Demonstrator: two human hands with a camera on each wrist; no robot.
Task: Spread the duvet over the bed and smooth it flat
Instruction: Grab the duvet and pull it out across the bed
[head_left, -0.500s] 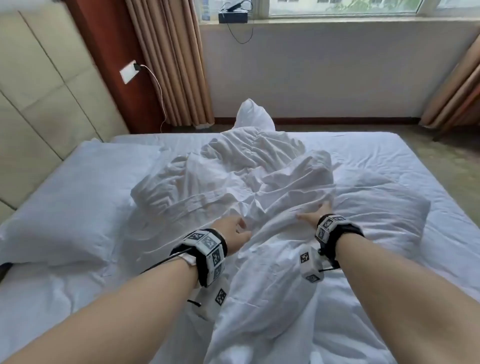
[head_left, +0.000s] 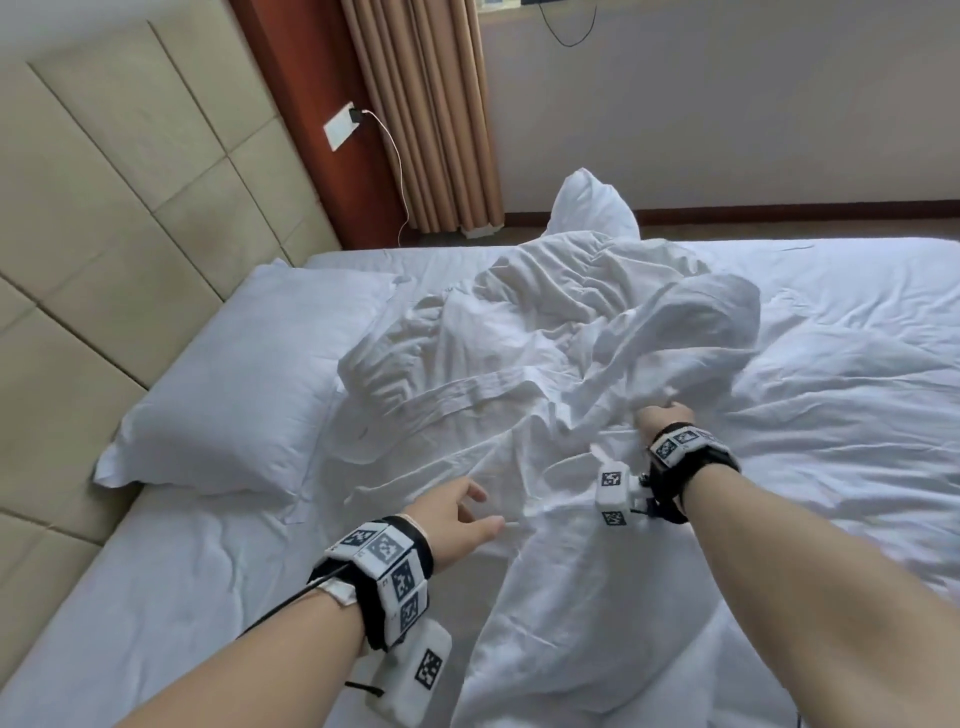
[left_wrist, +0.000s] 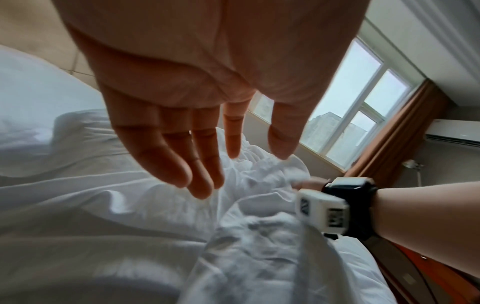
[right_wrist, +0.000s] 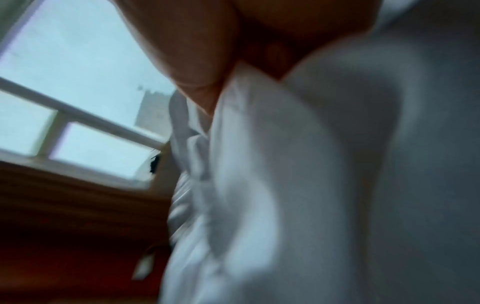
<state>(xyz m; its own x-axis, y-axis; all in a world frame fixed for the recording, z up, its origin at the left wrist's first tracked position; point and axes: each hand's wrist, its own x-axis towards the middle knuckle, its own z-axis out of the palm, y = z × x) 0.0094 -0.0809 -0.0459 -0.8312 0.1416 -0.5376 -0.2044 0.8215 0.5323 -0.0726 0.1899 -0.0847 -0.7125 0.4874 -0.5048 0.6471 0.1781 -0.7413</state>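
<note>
A crumpled white duvet (head_left: 545, 364) lies heaped in the middle of the bed (head_left: 156, 597), one corner hanging past the far edge. My right hand (head_left: 667, 415) grips a fold of the duvet (right_wrist: 259, 164), fingers buried in the cloth. My left hand (head_left: 457, 514) hovers just left of the duvet's near folds with fingers spread and holds nothing. In the left wrist view the left hand (left_wrist: 197, 164) shows straight fingers above the duvet (left_wrist: 246, 246).
A white pillow (head_left: 234, 384) lies at the left by the padded beige headboard (head_left: 104, 208). Tan curtains (head_left: 421, 114), a wall socket with a charger cable (head_left: 348, 130) and a grey wall stand beyond the bed. Bare sheet (head_left: 857, 291) spreads at right.
My left hand has let go of the duvet and drawn back toward me, fingers now spread. The right hand has closed on a fold. The view has shifted leftward.
</note>
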